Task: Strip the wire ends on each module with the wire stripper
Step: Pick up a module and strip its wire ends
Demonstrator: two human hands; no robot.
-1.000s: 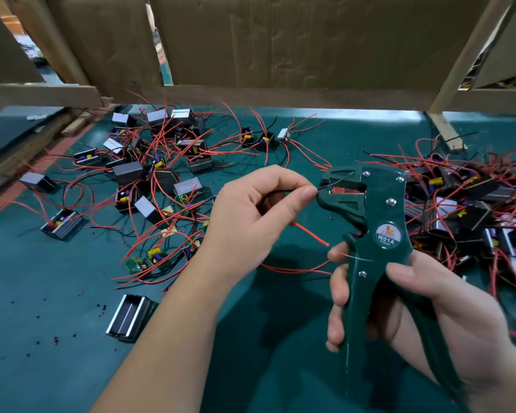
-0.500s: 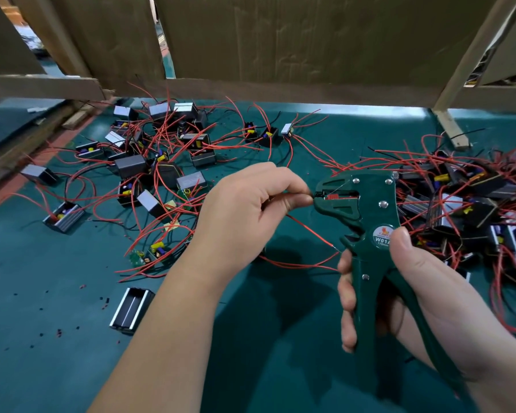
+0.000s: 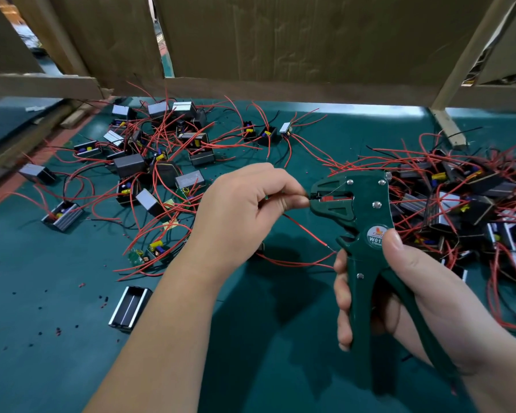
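Above a dark green tabletop, the left hand pinches a thin red wire end into the head of a dark green metal wire stripper. The right hand grips its handles. Small black wired modules lie scattered behind.

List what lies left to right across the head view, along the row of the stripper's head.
In order: left module pile → left hand → wire → stripper → right module pile.

Green wire stripper upright, red wire in mouth
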